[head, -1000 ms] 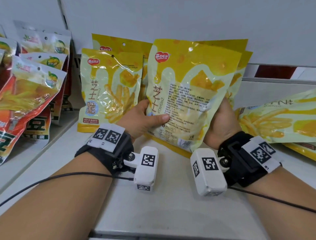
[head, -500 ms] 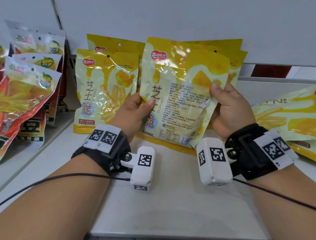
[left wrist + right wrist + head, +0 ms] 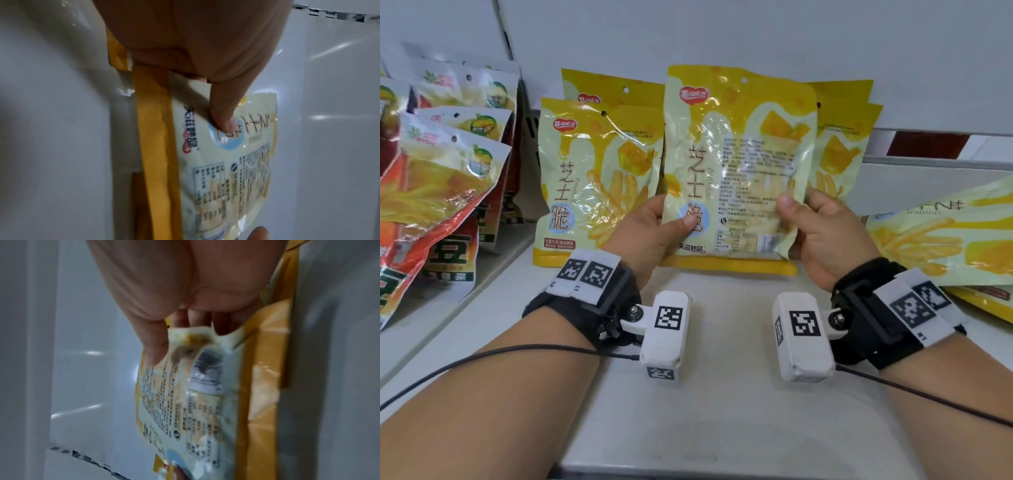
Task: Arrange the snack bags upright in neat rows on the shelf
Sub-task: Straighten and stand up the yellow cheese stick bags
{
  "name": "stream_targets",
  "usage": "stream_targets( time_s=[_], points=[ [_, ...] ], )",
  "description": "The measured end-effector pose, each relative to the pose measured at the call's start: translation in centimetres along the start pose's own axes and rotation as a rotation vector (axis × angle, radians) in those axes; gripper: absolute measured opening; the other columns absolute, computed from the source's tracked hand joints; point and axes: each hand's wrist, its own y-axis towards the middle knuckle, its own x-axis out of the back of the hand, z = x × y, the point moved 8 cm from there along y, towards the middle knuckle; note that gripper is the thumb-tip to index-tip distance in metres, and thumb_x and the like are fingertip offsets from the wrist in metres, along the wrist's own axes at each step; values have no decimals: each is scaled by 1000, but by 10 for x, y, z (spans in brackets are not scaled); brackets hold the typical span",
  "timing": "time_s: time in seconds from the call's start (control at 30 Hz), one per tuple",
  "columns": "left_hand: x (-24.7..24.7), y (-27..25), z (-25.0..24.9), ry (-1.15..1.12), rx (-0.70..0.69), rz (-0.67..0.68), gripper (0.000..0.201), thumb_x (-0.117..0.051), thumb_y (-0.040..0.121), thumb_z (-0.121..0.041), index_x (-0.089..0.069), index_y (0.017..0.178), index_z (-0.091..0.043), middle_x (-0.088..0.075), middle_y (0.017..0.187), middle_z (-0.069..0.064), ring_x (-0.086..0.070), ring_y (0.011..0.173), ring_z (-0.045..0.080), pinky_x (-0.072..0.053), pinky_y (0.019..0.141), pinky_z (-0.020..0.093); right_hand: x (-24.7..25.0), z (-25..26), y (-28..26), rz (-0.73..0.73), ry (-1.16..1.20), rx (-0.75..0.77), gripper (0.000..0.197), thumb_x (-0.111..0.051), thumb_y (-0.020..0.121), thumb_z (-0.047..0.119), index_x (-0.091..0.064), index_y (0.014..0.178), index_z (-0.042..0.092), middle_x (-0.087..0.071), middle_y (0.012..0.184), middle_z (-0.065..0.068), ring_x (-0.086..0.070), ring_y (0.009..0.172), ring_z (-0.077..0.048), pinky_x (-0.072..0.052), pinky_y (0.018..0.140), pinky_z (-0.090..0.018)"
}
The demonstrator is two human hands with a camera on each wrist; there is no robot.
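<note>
Both my hands, left (image 3: 650, 229) and right (image 3: 822, 229), pinch the bag (image 3: 736, 164) by its side edges, holding it upright. Its base meets the shelf (image 3: 722, 394), squared for its row.

Bare forearms end in black wrist straps (image 3: 592, 308), each topped with white pads printed with square black markers. A white camera block (image 3: 803, 337) is bolted to each strap, trailing a thin black cable (image 3: 482, 356).

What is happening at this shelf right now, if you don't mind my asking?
A person is stocking snack bags. Both hands, left hand and right hand, grip one yellow bag by its side edges, holding it upright with its printed back facing them, in front of other yellow bags standing at the shelf back. Another yellow bag lies flat to the right, and orange bags lean at left.
</note>
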Motion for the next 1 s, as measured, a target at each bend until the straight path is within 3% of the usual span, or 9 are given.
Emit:
stream_targets(
  time_s=[0.13, 0.3, 0.47, 0.53, 0.67, 0.77, 0.87, 0.93, 1.0],
  points=[
    [6, 1, -4, -17, -20, -41, 11, -58, 91, -12, -63, 100, -18, -73, 75, -9, -68, 67, 4, -51, 56, 18, -4, -12, -2, 69, -99, -117, 13, -58, 88, 7, -63, 94, 18, -69, 86, 0, -64, 76, -15, -54, 70, -31],
    [8, 0, -4, -83, 13, -89, 17, -57, 91, -16, -62, 108, -19, -71, 103, 10, -68, 94, 29, -54, 83, 39, -2, -6, -1, 24, -154, -67, 16, -55, 90, 4, -62, 88, 18, -69, 71, 1, -62, 57, -10, -51, 48, -22],
    [6, 0, -4, -136, 38, -103, 21, -56, 92, -14, -60, 113, -13, -69, 105, 13, -67, 94, 31, -55, 84, 42, 2, -3, 1, -18, -236, -22, 15, -58, 89, 5, -60, 86, 19, -67, 78, -3, -58, 69, -17, -46, 65, -32],
    [5, 0, -4, -142, 36, -97, 22, -56, 92, -14, -59, 114, -14, -69, 105, 11, -67, 93, 29, -55, 84, 42, 4, -5, 1, -20, -248, -36, 13, -58, 89, 7, -60, 88, 20, -68, 80, -2, -58, 69, -15, -46, 65, -32],
    [2, -2, -8, -169, 17, -79, 23, -55, 93, -12, -57, 114, -17, -69, 105, 8, -68, 90, 24, -57, 65, 29, 5, -7, 2, -11, -231, -32, 15, -57, 89, 6, -61, 89, 20, -71, 69, 7, -63, 61, -6, -51, 58, -24],
    [3, -4, -13, -184, -13, -96, 29, -56, 92, -8, -54, 119, -18, -68, 105, 7, -67, 88, 21, -54, 57, 22, 15, -5, 2, -121, -238, -1, 18, -63, 86, 5, -58, 89, 22, -68, 67, 10, -62, 63, -4, -51, 64, -25],
    [3, -6, -18, -177, -63, -107, 31, -56, 92, -7, -52, 121, -19, -66, 109, 9, -66, 91, 23, -52, 53, 17, 25, 9, -3, -267, -331, 64, 21, -69, 83, 14, -52, 82, 25, -54, 71, 9, -54, 69, -6, -46, 73, -29],
    [-3, -7, -22, -198, -79, -47, 29, -55, 92, -9, -54, 120, -18, -70, 103, 2, -68, 83, 12, -51, 56, 16, 12, 14, -8, -174, -312, 42, 20, -72, 80, 27, -52, 84, 24, -57, 71, 10, -53, 68, -10, -48, 68, -29],
    [-19, -10, -23, -235, -57, 102, 23, -53, 94, -17, -57, 117, -20, -72, 95, -7, -68, 78, 4, -53, 65, 19, -12, 11, -17, 2, -286, -48, 47, -75, 61, 50, -52, 96, 26, -64, 76, 11, -60, 71, -13, -52, 62, -29]
  ],
)
